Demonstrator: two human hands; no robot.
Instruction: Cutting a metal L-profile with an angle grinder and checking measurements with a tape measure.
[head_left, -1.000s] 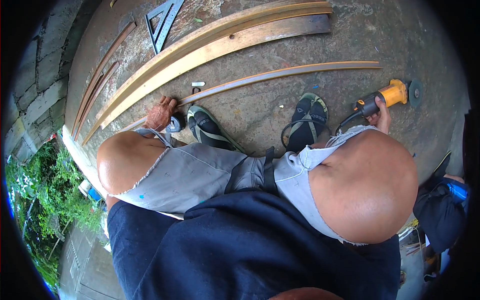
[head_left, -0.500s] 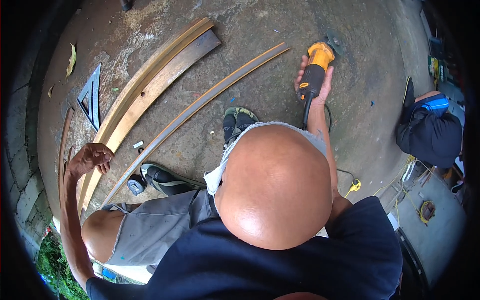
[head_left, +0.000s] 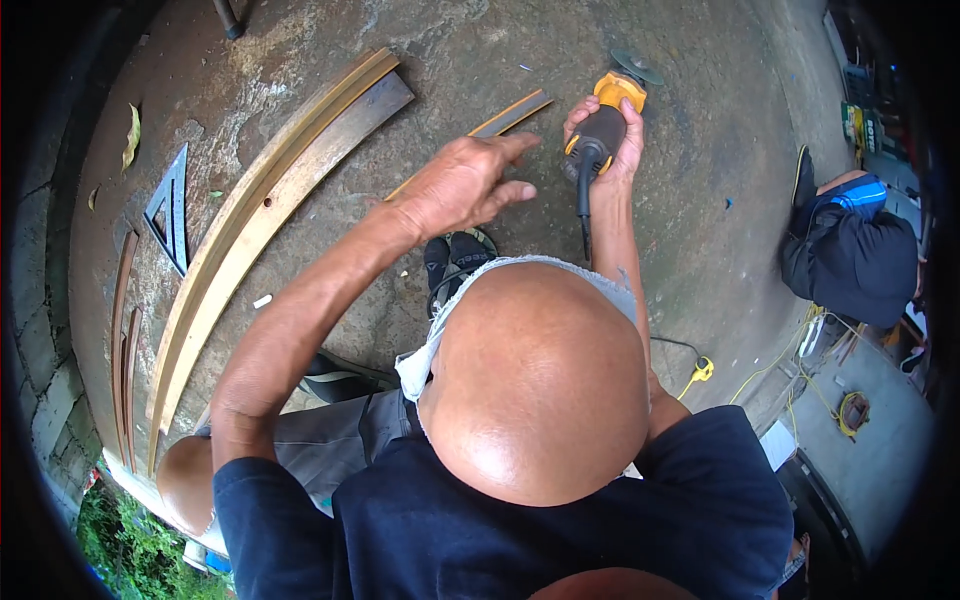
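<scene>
My right hand [head_left: 630, 150] is wrapped round the dark body of a yellow and black angle grinder [head_left: 599, 135]. The grinder's round disc [head_left: 637, 66] points away from me, and its power cord [head_left: 584, 205] hangs back toward my knee. Stretched out to the left of the grinder, my left hand [head_left: 462, 185] is empty, its thumb and fingers apart. Beneath that hand and forearm runs a long narrow metal bar [head_left: 515, 110], grey with rust-orange edges, mostly hidden. I cannot tell whether the hand touches it.
Long boards [head_left: 290, 190] lie on the concrete at left, beside a triangular square [head_left: 168, 208] and thin strips [head_left: 122, 350]. A white stub [head_left: 262, 301] lies nearer. My bare knee [head_left: 535, 380] fills the middle. Another person [head_left: 850, 255] crouches at right near a yellow plug [head_left: 703, 369].
My left hand has swung from the boards at far left rightward and forward, opening near the grinder. My right hand and the grinder have shifted slightly left. My left arm now hides the tape measure.
</scene>
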